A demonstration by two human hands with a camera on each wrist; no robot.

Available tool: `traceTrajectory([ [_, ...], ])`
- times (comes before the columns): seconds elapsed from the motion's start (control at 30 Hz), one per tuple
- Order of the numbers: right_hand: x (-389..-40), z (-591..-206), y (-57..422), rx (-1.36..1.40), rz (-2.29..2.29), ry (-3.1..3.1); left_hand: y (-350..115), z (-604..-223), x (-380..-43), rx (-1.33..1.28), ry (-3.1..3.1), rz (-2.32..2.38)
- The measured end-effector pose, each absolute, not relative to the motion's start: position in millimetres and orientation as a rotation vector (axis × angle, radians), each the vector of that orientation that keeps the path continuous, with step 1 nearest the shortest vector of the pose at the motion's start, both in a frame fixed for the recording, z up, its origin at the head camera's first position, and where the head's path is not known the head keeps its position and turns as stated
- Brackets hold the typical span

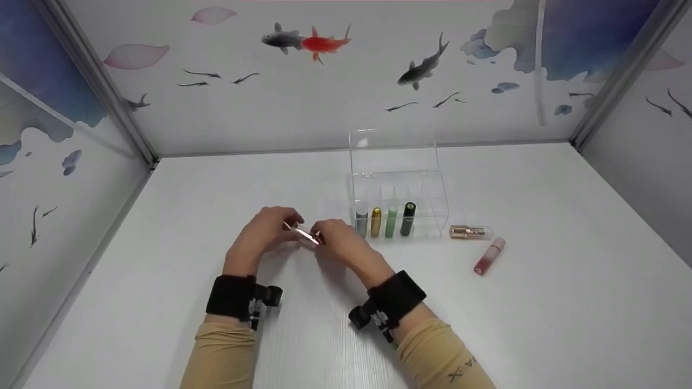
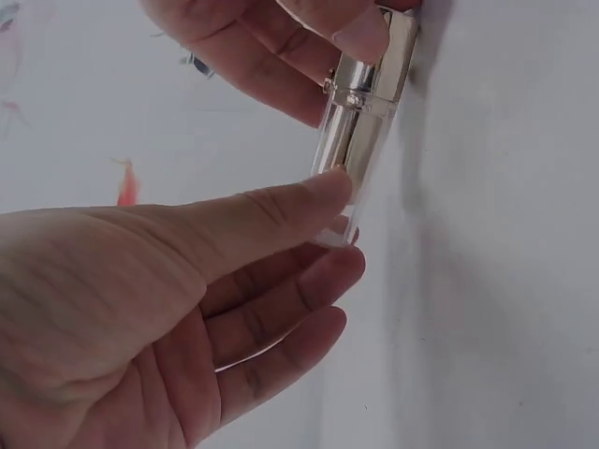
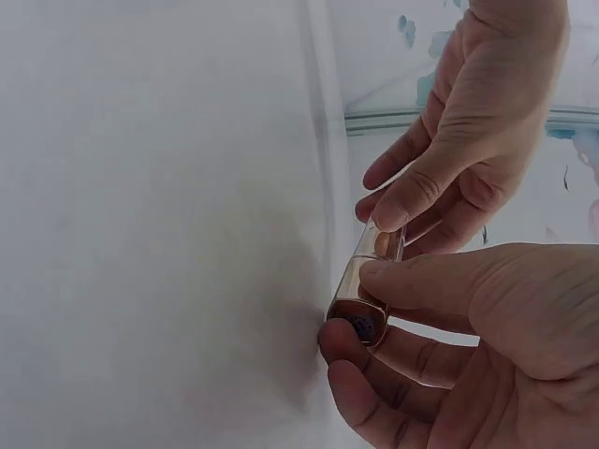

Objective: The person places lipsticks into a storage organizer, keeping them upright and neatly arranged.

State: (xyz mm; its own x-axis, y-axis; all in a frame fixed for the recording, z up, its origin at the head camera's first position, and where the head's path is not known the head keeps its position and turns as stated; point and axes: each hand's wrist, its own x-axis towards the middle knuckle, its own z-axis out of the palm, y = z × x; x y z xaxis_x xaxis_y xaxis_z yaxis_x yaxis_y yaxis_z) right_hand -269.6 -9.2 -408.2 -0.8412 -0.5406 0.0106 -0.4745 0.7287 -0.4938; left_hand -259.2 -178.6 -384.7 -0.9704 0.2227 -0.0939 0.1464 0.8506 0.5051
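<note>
Between both hands is a lipstick with a shiny gold base and a clear cap. My left hand pinches the clear cap end between thumb and fingers. The gold base end is pinched by my right hand; in the right wrist view its thumb lies along the gold tube. The lipstick is tilted, close over the white table. Just right of the right hand stands a clear compartment box with its lid raised. Along its front row stand a grey tube, a gold tube, a green tube and a black tube.
Right of the box lie a clear-capped gold lipstick and a pink-and-red lip gloss tube. Printed panels with fish wall the white table at the back and sides.
</note>
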Motion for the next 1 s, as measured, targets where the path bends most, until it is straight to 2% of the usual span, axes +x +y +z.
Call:
traceTrajectory([
  [0.53, -262.6, -359.5, 34.5, -0.790, -1.028, 2.748, -161.8, -359.8, -254.1, 0.365, 2.957, 1.096],
  [1.0, -263.5, -335.3, 85.3, -0.809, -1.340, 2.693, -124.7, -344.8, -242.4, 0.671, 3.118, 1.327],
])
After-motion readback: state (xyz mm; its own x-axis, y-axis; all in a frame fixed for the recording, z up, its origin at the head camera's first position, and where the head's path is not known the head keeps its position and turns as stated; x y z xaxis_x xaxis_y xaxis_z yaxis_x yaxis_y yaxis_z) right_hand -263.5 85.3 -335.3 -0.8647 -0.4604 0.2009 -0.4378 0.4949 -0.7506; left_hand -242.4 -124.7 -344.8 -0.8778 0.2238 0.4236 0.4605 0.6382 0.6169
